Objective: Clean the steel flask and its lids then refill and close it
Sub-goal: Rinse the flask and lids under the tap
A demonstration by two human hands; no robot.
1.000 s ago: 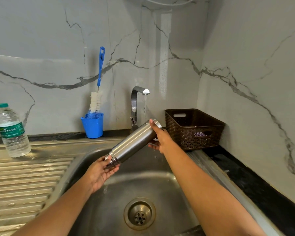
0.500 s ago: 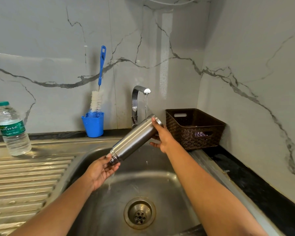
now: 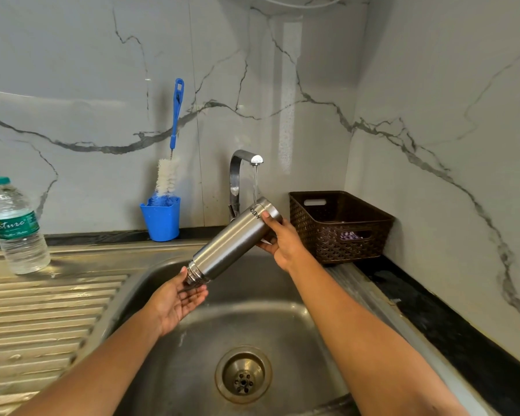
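The steel flask (image 3: 233,243) is tilted over the sink, its base up at the right and its open threaded mouth down at the left. My right hand (image 3: 282,243) grips the base end. My left hand (image 3: 179,298) is cupped under the mouth, palm up, fingers relaxed and touching the rim. A thin stream of water runs from the tap (image 3: 243,169) onto the flask's upper end. No lids are visible.
The steel sink (image 3: 282,331) has a drain (image 3: 243,375) below the hands. A blue cup (image 3: 161,219) holds a bottle brush (image 3: 171,151) behind. A plastic water bottle (image 3: 15,226) stands on the ribbed drainboard at left. A brown basket (image 3: 339,225) sits at right.
The flask's base end has risen a little closer to the tap. My left hand has opened and dropped slightly below the mouth.
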